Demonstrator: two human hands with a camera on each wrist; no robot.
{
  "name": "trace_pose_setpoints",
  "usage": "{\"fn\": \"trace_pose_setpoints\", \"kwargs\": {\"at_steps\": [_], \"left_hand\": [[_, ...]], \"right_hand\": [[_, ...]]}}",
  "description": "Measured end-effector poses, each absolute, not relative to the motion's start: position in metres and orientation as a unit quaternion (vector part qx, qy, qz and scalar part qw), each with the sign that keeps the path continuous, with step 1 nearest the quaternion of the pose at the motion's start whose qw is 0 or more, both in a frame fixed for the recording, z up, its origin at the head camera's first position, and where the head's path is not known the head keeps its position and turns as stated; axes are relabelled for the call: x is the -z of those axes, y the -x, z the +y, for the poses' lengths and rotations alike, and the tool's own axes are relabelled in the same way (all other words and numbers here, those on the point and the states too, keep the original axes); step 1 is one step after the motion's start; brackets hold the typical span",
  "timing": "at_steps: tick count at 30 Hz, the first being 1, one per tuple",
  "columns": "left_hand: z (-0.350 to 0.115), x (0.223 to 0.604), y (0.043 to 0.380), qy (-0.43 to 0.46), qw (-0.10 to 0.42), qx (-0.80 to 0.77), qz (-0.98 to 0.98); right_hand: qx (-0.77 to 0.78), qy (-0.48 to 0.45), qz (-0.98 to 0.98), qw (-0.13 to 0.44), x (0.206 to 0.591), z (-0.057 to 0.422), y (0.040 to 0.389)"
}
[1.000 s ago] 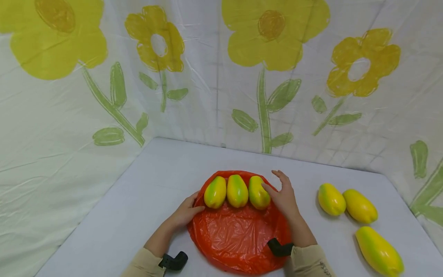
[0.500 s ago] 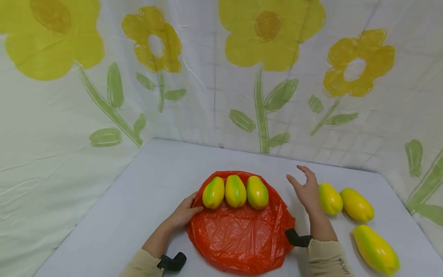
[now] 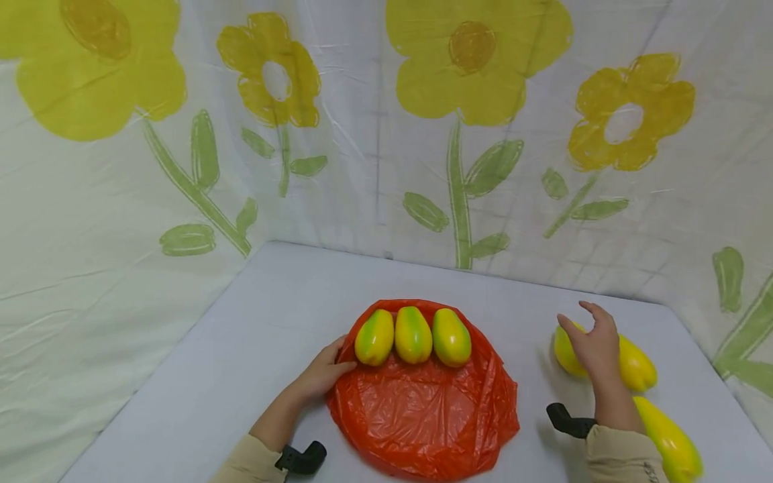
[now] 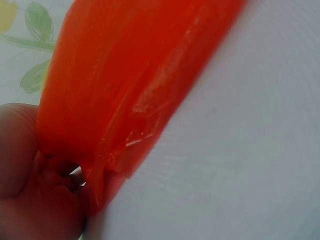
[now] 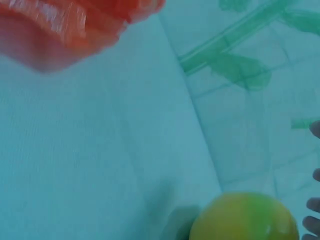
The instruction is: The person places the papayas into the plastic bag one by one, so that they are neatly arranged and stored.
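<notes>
A red plastic bag [image 3: 417, 419], its rim rolled wide, lies on the white table with three yellow-green papayas [image 3: 413, 335] in a row along its far side. My left hand [image 3: 322, 373] grips the bag's left rim, and the left wrist view shows the thumb [image 4: 17, 145] against the red plastic [image 4: 125, 75]. At the right, my right hand [image 3: 599, 345] hovers with spread, bent fingers and holds nothing. Below it is a papaya [image 3: 564, 354], partly covered by the hand; in the right wrist view this papaya [image 5: 245, 220] shows near the fingertips [image 5: 313, 205].
Two more papayas lie at the right: one papaya [image 3: 637, 365] beside the hand, another papaya [image 3: 675, 444] nearer, partly behind the forearm. A cloth [image 3: 350, 194] with painted flowers hangs behind the table [image 3: 241, 335]. Black wrist cameras [image 3: 302, 459] sit on both wrists.
My right hand has let go of the rightmost papaya in the bag and moved right, over the loose papayas. The bag's right rim has spread outward. My left hand stays at the rim.
</notes>
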State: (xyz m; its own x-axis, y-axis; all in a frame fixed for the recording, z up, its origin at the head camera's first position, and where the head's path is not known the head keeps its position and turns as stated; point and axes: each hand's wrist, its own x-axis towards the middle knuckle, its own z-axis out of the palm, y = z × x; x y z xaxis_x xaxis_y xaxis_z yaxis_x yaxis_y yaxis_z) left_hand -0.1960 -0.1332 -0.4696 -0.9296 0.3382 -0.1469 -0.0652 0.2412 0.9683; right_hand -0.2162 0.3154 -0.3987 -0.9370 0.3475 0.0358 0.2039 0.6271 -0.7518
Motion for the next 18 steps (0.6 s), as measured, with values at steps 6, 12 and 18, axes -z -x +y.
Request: {"fn": "trace_pose_setpoints", "kwargs": {"at_steps": [6, 12, 18], "left_hand": [[-0.133, 0.469, 0.196, -0.088, 0.165, -0.607, 0.773], [-0.133, 0.468, 0.196, -0.094, 0.161, -0.604, 0.775], [-0.134, 0.469, 0.196, -0.097, 0.159, -0.601, 0.777]], "right_hand": [[-0.408, 0.184, -0.893, 0.053, 0.404, 0.326, 0.215], [-0.393, 0.188, -0.899, 0.042, 0.409, 0.329, 0.216], [-0.374, 0.184, -0.909, 0.025, 0.415, 0.331, 0.217]]}}
